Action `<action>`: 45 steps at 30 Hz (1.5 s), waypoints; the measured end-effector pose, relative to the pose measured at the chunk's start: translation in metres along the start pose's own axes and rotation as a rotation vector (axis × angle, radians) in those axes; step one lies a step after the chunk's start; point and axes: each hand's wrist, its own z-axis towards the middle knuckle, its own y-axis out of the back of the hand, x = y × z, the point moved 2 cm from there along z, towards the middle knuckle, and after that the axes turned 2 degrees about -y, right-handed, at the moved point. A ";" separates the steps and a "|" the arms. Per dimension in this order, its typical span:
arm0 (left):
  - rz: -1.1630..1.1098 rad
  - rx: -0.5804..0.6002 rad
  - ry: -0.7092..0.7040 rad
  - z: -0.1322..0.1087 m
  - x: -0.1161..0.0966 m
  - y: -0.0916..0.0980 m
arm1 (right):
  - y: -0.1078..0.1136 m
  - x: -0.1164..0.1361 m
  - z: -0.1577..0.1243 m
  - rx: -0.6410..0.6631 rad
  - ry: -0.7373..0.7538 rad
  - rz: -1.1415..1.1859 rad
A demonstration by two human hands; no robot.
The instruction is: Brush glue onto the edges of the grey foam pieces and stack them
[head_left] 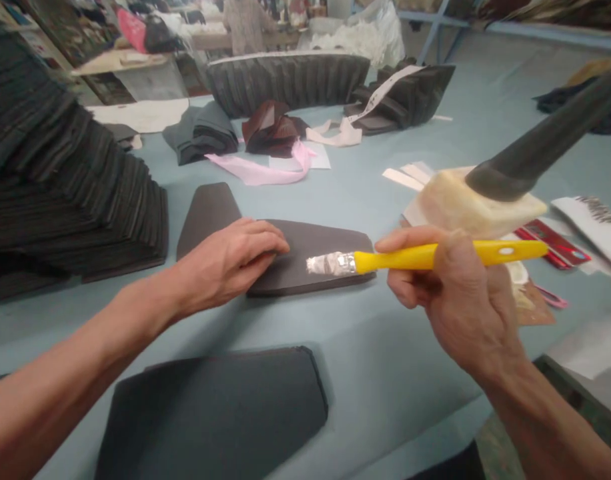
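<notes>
My right hand (465,293) grips a yellow-handled paintbrush (515,251), held level with its tip to the left. Whitish residue coats its bristles and metal band. The tip is over a dark grey panel (325,240) with tapered ends; I cannot tell whether it touches. On the panel's left part rests my left hand (240,257), its fingers bent and close together, fingertips partly hidden. Another dark grey panel (210,207) sticks out behind that hand. Nearer to me lies a larger dark panel (215,413), flat on the blue-grey table (385,373).
A tall stack of dark pieces (85,180) stands at left. Rows of dark pieces (290,83), folded cloth (203,133) and a pink strip (260,170) lie behind. At right, a black tube (550,140) slants down to a pale crusted block (470,200), near a red packet (555,247).
</notes>
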 end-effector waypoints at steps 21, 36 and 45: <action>-0.193 0.070 -0.032 0.010 0.031 -0.001 | -0.089 -0.013 0.008 0.174 0.092 -0.164; -0.047 0.094 0.061 0.012 0.022 -0.001 | -0.055 0.001 0.015 0.222 0.105 -0.387; -0.039 0.088 0.125 0.014 0.018 0.002 | -0.007 -0.001 0.021 0.179 0.085 -0.429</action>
